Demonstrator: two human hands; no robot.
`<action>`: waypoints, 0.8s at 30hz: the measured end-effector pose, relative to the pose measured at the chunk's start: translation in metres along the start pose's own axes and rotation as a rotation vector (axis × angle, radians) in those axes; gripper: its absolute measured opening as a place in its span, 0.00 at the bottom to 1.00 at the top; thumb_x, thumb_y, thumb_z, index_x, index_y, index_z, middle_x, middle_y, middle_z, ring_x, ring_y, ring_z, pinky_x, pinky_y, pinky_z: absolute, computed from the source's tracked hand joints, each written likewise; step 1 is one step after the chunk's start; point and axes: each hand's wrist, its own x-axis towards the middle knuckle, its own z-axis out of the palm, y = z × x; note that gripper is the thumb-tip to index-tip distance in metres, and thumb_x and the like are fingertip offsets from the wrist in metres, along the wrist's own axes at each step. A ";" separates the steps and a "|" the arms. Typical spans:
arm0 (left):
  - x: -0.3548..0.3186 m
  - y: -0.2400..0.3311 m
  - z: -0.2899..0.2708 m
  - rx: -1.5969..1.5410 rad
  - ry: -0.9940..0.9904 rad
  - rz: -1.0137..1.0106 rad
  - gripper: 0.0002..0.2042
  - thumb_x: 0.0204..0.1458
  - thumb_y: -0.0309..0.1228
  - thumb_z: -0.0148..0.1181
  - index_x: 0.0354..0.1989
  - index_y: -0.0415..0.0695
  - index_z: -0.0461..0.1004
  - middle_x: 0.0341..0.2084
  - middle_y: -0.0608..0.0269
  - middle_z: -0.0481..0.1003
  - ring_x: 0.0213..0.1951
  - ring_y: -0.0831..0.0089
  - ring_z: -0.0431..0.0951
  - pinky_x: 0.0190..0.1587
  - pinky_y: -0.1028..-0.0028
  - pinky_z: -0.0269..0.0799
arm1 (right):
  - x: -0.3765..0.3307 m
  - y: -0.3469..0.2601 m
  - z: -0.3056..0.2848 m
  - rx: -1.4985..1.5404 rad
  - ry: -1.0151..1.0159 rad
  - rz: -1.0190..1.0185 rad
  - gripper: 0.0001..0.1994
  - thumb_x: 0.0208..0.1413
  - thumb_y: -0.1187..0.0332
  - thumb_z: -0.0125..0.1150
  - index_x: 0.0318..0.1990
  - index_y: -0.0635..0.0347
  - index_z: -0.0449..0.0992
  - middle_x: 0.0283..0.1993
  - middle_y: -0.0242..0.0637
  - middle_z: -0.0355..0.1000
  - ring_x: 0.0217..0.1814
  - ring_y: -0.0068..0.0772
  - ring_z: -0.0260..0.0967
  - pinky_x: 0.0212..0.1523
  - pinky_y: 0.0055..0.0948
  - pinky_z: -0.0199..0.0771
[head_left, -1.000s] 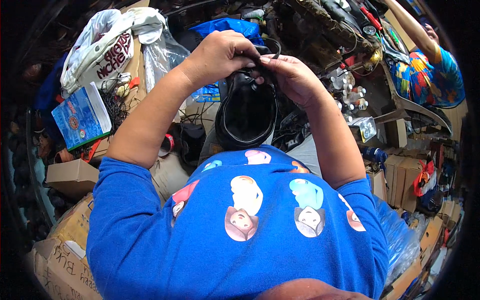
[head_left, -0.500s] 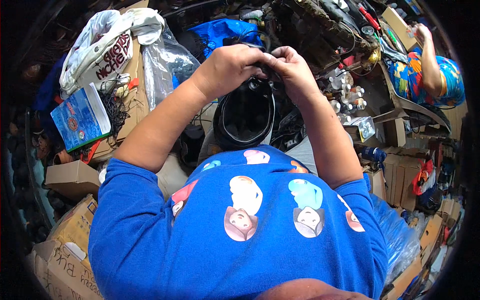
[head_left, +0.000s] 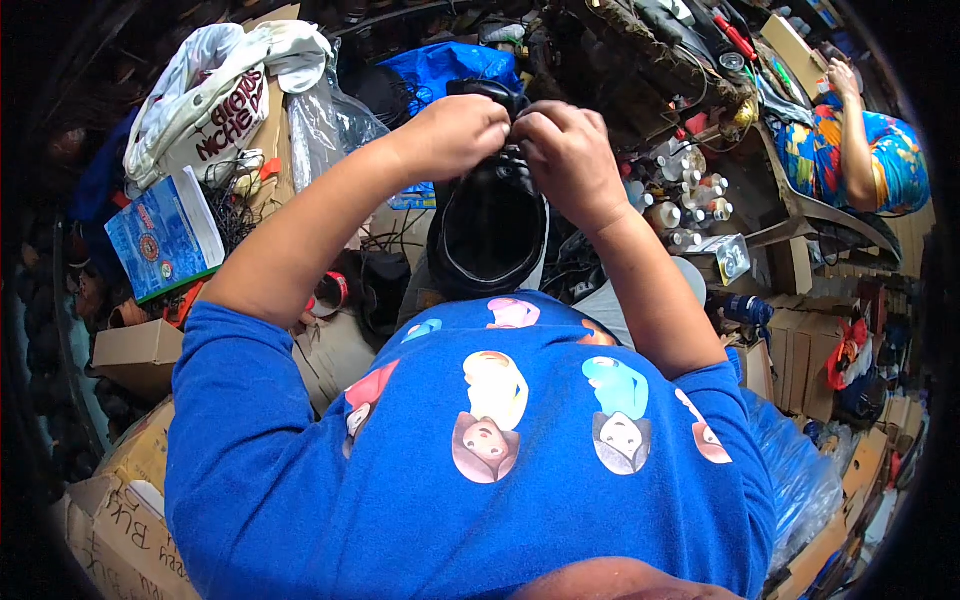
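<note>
A black shoe (head_left: 490, 235) rests between my knees with its wide opening toward me and its toe pointing away. Over the shoe's front part, my left hand (head_left: 455, 135) is closed, fingertips bunched at the shoe's middle line. My right hand (head_left: 575, 160) is closed beside it, its back turned up and its fingers curled down against the shoe. Only a narrow gap parts the two hands. Whatever thin thing they may pinch is hidden by the fingers. Past my left hand the dark rounded toe shows.
A blue plastic bag (head_left: 450, 68) lies beyond the shoe. To the left are a blue book (head_left: 160, 240), a white garment (head_left: 215, 95) and tangled black cords. Several small bottles (head_left: 690, 195) stand at right. Another person's arm (head_left: 855, 140) reaches in at far right.
My hands have drawn slightly apart, and my right hand has rolled over so its back faces up. More of the shoe's toe shows between and beyond them.
</note>
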 end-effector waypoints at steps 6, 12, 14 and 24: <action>-0.003 -0.006 0.000 -1.114 -0.075 -0.582 0.07 0.54 0.34 0.50 0.30 0.47 0.74 0.23 0.73 0.71 0.24 0.84 0.66 0.26 0.81 0.61 | -0.005 -0.012 0.001 -0.238 0.186 -0.075 0.14 0.35 0.59 0.65 0.32 0.50 0.72 0.34 0.32 0.67 0.40 0.36 0.64 0.44 0.36 0.57; -0.001 -0.006 0.002 -1.104 -0.014 -0.672 0.08 0.55 0.36 0.51 0.31 0.46 0.74 0.23 0.72 0.71 0.23 0.84 0.64 0.25 0.82 0.60 | -0.001 -0.014 0.016 -0.279 0.200 -0.073 0.12 0.40 0.56 0.64 0.27 0.51 0.72 0.29 0.31 0.67 0.35 0.34 0.65 0.41 0.36 0.57; -0.003 -0.009 -0.003 -1.079 -0.024 -0.605 0.09 0.55 0.36 0.51 0.31 0.46 0.74 0.23 0.72 0.71 0.23 0.84 0.65 0.25 0.82 0.60 | -0.001 -0.011 0.015 -0.240 0.209 -0.069 0.09 0.45 0.59 0.62 0.24 0.53 0.73 0.26 0.31 0.67 0.32 0.34 0.66 0.39 0.36 0.57; -0.029 -0.072 0.013 -0.834 0.302 -0.489 0.10 0.50 0.35 0.60 0.36 0.44 0.70 0.26 0.71 0.71 0.26 0.85 0.67 0.28 0.85 0.59 | -0.052 0.001 0.010 0.280 -0.185 0.350 0.12 0.50 0.63 0.59 0.25 0.64 0.74 0.24 0.44 0.66 0.29 0.45 0.65 0.31 0.37 0.64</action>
